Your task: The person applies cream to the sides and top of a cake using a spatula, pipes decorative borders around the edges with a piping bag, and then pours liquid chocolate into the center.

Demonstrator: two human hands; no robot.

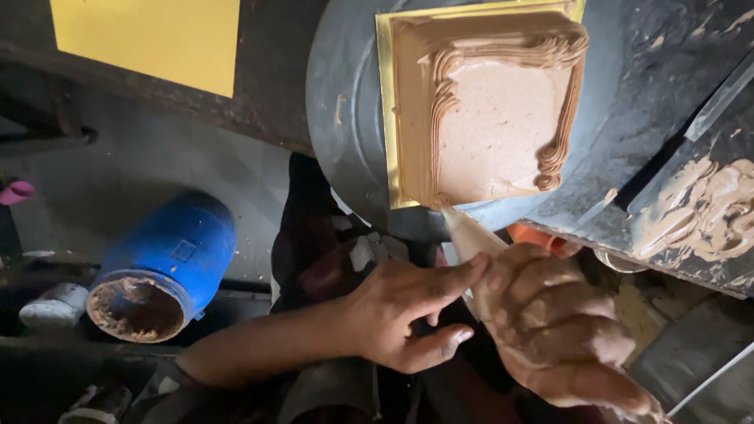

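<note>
Right hand (561, 330) squeezing piping bag (470, 234), left hand (408, 314) fingers spread steadying it, chocolate cake (487, 110), blue drum (169, 263) nearby

One head-worn camera looks steeply down from close above, over the hands (487, 314) to the worktop (667, 94) edge and the floor (141, 157) below.

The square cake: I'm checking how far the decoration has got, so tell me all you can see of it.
The square cake sits on a gold board atop a round grey turntable. Its top is smooth light-brown cream; darker ridged piping runs along three edges. The piping bag, gripped by the right hand and steadied by the left hand, has its tip at the near edge.
</note>
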